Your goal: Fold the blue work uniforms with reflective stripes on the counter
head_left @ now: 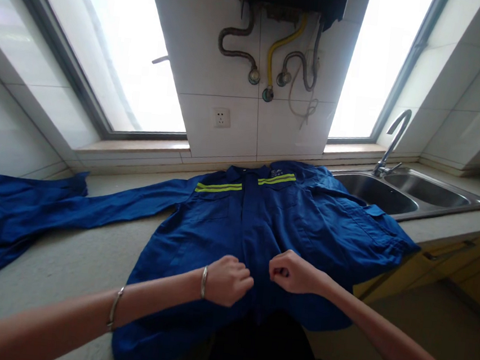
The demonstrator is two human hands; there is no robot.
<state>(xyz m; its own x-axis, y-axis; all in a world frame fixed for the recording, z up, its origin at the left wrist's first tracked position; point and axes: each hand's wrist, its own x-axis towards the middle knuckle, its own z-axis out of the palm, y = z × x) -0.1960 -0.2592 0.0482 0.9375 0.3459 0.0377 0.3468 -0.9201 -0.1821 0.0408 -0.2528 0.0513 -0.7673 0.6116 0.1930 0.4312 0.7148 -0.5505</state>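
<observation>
A blue work jacket (pixel 213 239) lies spread on the counter, front side up, its collar toward the wall and its hem hanging over the near edge. Yellow-green reflective strips cross both chest pockets. My left hand (pixel 230 281), with bangles on its arm, is closed over the lower front, just left of the middle placket. Facing it from the right, my right hand (pixel 294 273) is curled closed, a dark gap showing inside its fingers. The two hands are a little apart. Whatever their fingertips pinch, if anything, is hidden from me.
More blue cloth (pixel 2 219) lies at the far left beside the jacket's sleeve. A double steel sink (pixel 427 212) with a faucet (pixel 397 133) is set into the counter (pixel 98 245) at right. Pipes and a socket (pixel 221 117) are on the wall, between two windows.
</observation>
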